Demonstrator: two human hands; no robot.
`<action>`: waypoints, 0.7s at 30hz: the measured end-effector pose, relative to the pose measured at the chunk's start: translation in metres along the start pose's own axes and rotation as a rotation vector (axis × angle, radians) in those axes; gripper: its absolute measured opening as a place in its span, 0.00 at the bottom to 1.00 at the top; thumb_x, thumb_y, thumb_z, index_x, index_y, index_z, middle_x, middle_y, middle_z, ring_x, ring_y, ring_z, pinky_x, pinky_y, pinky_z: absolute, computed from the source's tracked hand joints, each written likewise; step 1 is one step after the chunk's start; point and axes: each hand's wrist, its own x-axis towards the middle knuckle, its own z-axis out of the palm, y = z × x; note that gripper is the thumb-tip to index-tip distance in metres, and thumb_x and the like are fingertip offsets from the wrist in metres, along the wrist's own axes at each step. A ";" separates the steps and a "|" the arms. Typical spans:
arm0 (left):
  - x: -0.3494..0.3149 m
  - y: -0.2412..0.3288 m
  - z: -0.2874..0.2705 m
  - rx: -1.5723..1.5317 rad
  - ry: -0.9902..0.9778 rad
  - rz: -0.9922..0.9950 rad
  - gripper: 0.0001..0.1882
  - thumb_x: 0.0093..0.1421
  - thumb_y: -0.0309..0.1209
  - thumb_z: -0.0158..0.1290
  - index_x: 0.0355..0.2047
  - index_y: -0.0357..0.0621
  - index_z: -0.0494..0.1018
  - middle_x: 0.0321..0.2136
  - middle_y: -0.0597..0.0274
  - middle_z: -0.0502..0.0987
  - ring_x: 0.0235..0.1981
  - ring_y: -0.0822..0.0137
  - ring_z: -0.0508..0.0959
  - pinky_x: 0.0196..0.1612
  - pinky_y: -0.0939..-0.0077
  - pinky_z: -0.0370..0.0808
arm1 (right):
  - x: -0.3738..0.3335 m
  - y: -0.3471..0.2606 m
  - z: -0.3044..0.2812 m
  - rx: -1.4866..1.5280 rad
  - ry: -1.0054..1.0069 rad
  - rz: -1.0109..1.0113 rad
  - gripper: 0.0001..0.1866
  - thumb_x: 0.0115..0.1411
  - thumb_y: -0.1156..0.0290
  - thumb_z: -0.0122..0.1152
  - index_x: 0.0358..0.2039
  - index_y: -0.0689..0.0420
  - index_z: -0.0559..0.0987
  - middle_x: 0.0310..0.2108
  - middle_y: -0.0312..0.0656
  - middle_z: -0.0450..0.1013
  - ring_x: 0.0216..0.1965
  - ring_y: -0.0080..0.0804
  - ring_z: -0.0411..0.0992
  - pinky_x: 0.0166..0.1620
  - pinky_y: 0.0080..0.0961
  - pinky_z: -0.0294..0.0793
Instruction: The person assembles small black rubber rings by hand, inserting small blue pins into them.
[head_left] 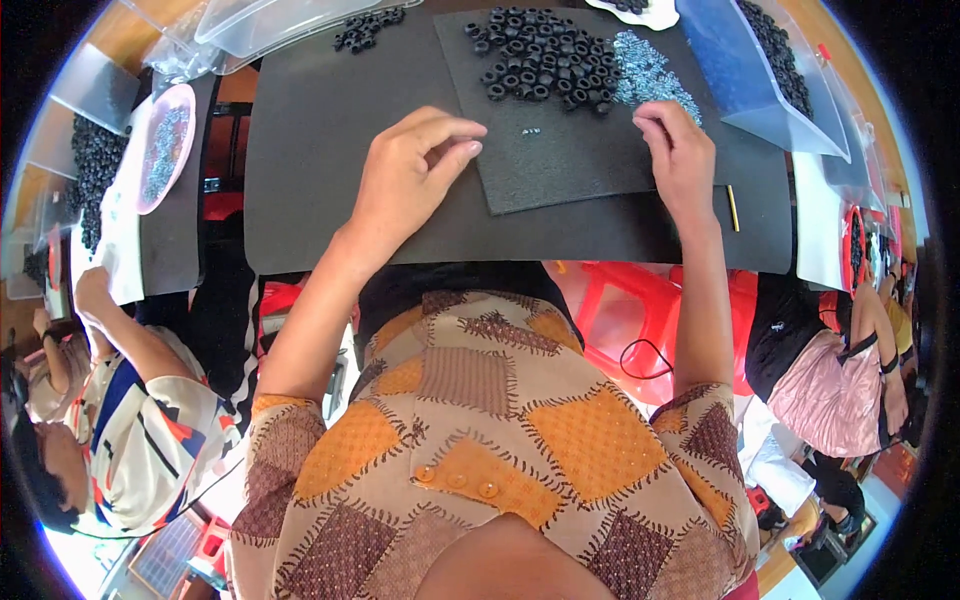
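Note:
My left hand [405, 175] hovers at the left edge of a dark foam mat [560, 178], thumb and forefinger bent together in a pinch. Anything between those tips is too small to make out. My right hand [682, 160] is over the mat's right side, its fingers curled closed beside a pile of small pale-blue shiny pieces [650, 72]; what they hold, if anything, is hidden. A few tiny silvery pieces [531, 131] lie on the mat between my hands. Beyond them is a heap of black ring-shaped parts [548, 55].
More black parts [368, 32] sit at the table's far left. A thin brass-coloured rod [733, 208] lies right of the mat. Clear plastic bins [765, 75] stand at the right and far left. A co-worker's hand [95, 290] is at the left, near a pink-rimmed dish [186, 110].

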 end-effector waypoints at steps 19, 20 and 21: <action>0.044 -0.015 0.009 0.294 0.040 0.201 0.12 0.55 0.31 0.63 0.39 0.44 0.78 0.29 0.60 0.77 0.29 0.62 0.79 0.34 0.70 0.77 | -0.017 -0.045 0.036 0.443 0.169 0.152 0.07 0.57 0.83 0.64 0.37 0.61 0.80 0.35 0.39 0.77 0.33 0.25 0.77 0.37 0.20 0.76; 0.047 -0.017 0.011 0.297 0.040 0.198 0.12 0.55 0.31 0.63 0.39 0.44 0.78 0.29 0.60 0.77 0.29 0.62 0.79 0.34 0.70 0.77 | -0.016 -0.045 0.035 0.392 0.192 0.129 0.07 0.56 0.83 0.64 0.36 0.61 0.80 0.35 0.40 0.77 0.33 0.26 0.77 0.37 0.20 0.76; 0.048 -0.020 0.013 0.335 0.058 0.243 0.11 0.54 0.31 0.63 0.38 0.44 0.79 0.29 0.60 0.77 0.29 0.62 0.79 0.34 0.69 0.77 | -0.014 -0.046 0.035 0.340 0.214 0.106 0.08 0.56 0.84 0.64 0.36 0.61 0.80 0.34 0.41 0.77 0.34 0.27 0.77 0.37 0.21 0.76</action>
